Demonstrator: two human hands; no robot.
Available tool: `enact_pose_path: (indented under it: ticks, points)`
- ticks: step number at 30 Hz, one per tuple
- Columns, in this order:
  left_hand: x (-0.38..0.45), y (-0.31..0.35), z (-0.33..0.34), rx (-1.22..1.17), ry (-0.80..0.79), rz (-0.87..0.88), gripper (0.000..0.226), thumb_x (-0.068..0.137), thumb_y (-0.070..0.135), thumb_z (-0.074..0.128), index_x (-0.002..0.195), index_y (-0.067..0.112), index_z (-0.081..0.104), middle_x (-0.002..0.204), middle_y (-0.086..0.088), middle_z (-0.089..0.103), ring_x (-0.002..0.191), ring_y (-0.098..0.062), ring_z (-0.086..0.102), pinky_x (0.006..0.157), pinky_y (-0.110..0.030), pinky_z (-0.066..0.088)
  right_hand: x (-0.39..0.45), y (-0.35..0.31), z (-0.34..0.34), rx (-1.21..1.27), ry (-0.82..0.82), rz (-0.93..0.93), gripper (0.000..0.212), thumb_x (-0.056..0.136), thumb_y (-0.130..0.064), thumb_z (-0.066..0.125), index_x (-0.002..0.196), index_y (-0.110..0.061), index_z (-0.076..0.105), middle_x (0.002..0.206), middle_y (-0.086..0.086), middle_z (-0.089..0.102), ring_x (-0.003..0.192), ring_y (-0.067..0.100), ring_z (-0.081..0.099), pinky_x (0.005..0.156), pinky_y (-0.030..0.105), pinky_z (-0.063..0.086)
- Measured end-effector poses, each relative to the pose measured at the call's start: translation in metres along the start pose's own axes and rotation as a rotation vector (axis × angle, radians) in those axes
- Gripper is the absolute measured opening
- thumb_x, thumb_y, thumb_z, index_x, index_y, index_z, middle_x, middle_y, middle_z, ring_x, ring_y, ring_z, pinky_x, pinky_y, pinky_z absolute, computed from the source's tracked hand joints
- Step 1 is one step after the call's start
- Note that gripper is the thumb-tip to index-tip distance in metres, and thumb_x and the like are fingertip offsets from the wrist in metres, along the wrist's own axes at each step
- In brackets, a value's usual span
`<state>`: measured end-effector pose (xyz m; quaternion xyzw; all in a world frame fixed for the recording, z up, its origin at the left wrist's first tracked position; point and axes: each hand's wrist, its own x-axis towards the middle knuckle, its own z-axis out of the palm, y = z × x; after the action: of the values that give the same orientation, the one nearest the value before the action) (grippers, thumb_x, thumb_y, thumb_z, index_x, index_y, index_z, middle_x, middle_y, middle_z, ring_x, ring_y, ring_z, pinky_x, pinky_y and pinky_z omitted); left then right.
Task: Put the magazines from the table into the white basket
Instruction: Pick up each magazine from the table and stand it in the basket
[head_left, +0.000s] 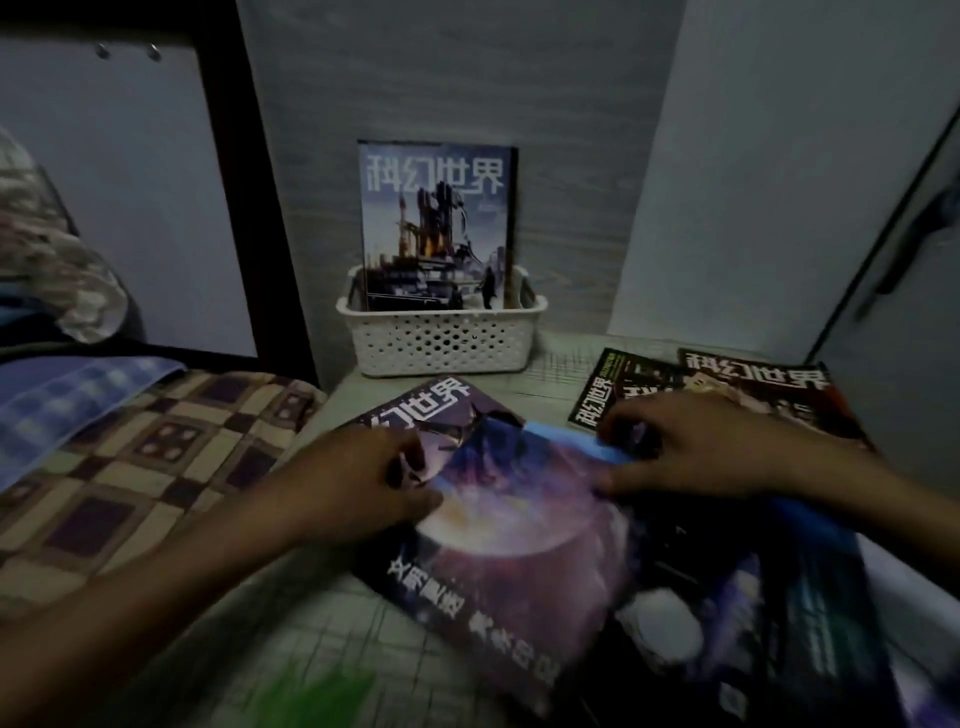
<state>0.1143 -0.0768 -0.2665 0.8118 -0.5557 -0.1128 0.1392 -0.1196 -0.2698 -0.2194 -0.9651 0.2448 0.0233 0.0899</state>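
- Dim room: grey walls behind, a bed with a checked quilt (156, 457) on the left, and a pale table (322, 613) with a grid pattern in the middle.
- Purple magazine (509, 525) lies flat on the table in front, slightly askew, over a blue-edged magazine (810, 613) that shows under its right side.
- Fanned pile of magazines (727, 384) lies at the table's far right, overlapping one another.
- White basket (441, 332) stands at the back of the table against the wall; one magazine (436, 223) stands upright in it.
- Left hand (358, 478) rests on the purple magazine's left edge, thumb on the cover, fingers curled at the edge.
- Right hand (696, 447) is on its upper right corner, fingers bent; blur hides whether it grips.
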Motion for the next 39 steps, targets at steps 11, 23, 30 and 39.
enact_pose_path:
  ticks: [11,23,30,39]
  points:
    - [-0.047,0.036,-0.001,-1.163,0.099,-0.274,0.021,0.082,-0.009,0.067,0.095,0.006,0.074,0.088,-0.016,0.077,0.066,-0.025,0.072,0.052,-0.028,0.058,-0.027,-0.009,0.032,-0.056,0.103,0.032,0.062,0.061,-0.075,0.065,0.097,-0.026,0.058,0.099,-0.005,0.055,0.089,0.016,0.052,0.075,0.035,0.048]
    - [-0.074,0.065,-0.073,-1.014,0.592,0.222,0.049,0.076,0.040,0.078,0.121,0.043,0.058,0.116,0.018,0.066,0.101,0.002,0.065,0.080,-0.024,0.058,-0.049,-0.101,-0.007,0.835,0.940,-0.005,0.013,0.090,-0.021,0.066,0.085,-0.029,0.057,0.079,-0.007,0.067,0.071,0.001,0.067,0.050,0.015,0.051]
    - [-0.071,0.073,-0.040,-1.169,0.624,0.158,0.031,0.096,0.007,0.056,0.118,0.028,0.064,0.103,0.005,0.075,0.091,-0.007,0.071,0.067,-0.019,0.057,-0.046,-0.143,0.021,0.857,0.374,-0.330,0.039,0.085,-0.022,0.069,0.119,-0.040,0.059,0.150,-0.020,0.037,0.131,-0.003,0.042,0.102,0.025,0.047]
    - [-0.041,0.009,-0.061,-1.130,0.548,0.400,0.035,0.093,0.027,0.059,0.122,0.048,0.059,0.122,0.011,0.068,0.111,-0.011,0.065,0.083,-0.024,0.055,0.014,-0.092,-0.018,1.317,0.573,-0.082,0.021,0.092,-0.009,0.063,0.106,-0.026,0.064,0.101,0.003,0.072,0.079,0.013,0.070,0.063,0.027,0.059]
